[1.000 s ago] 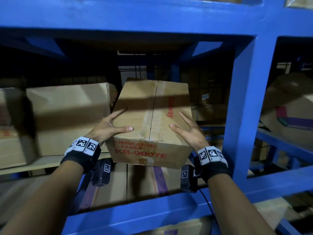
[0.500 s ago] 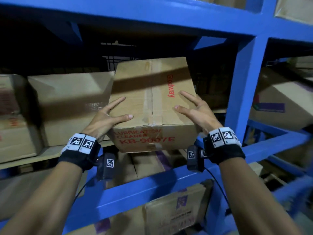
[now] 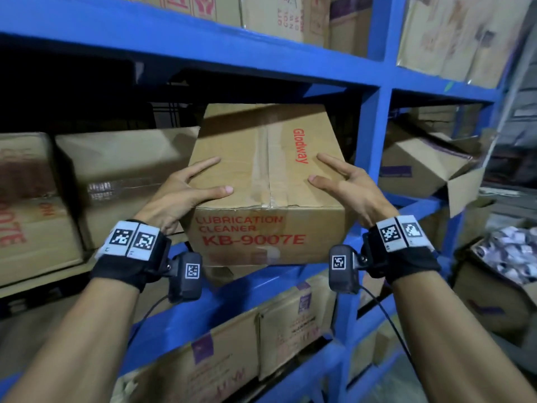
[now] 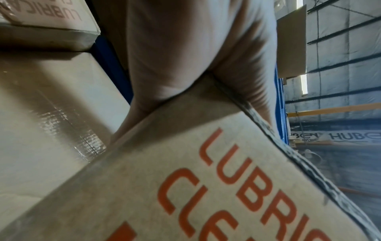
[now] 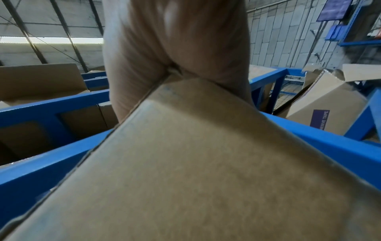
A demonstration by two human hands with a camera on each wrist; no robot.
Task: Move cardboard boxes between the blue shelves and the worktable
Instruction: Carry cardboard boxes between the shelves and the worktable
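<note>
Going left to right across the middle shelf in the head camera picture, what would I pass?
Box with sideways red print → plain box → left hand → lubrication cleaner box → right hand → blue upright post → tilted box with purple label.

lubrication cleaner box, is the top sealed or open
Sealed. The lubrication cleaner box has both top flaps flat and closed, with clear tape running along the centre seam.

Taped brown cardboard box point(image 3: 263, 181), red "KB-9007E" print, tilted in blue shelves point(image 3: 374, 158).
</note>
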